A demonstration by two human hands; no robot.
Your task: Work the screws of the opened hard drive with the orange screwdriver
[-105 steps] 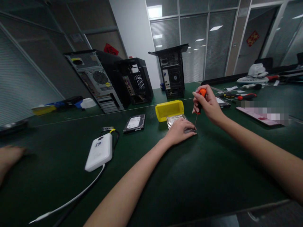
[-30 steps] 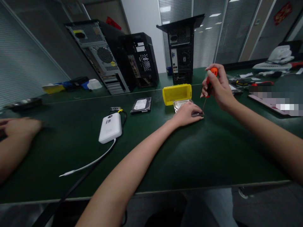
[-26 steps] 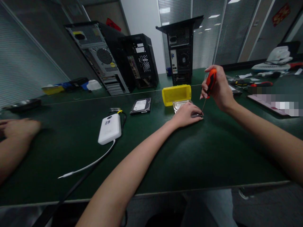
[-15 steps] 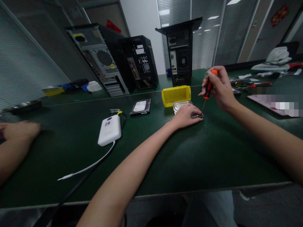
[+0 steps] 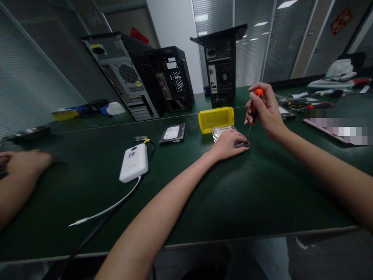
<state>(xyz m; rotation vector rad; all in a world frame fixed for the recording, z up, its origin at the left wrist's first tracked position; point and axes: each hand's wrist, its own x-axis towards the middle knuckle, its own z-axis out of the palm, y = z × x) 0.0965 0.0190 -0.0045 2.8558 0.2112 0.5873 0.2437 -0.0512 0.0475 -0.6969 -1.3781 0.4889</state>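
Note:
My left hand [image 5: 230,143] lies over a silver hard drive [image 5: 219,132] on the green table, fingers closed about it and covering most of it. In my right hand [image 5: 265,111] is a screwdriver [image 5: 254,111] with an orange and black handle, my fingers wrapped round the grip. Its thin shaft slants down to the drive's right edge beside my left fingertips. Whether the tip sits in a screw is too small to tell. Just behind the drive stands a yellow plastic case [image 5: 217,118] on its side.
Another hard drive [image 5: 172,133] lies left of the yellow case. A white power bank [image 5: 134,162] with a cable rests nearer me. Computer towers [image 5: 125,74] line the back, one more tower [image 5: 221,70] right of them. Pliers [image 5: 320,105] lie far right. Another person's hand [image 5: 27,167] is at left.
My right hand has shifted slightly left and its fingers sit differently on the screwdriver handle, which stands a little more upright. My left hand stays on the hard drive.

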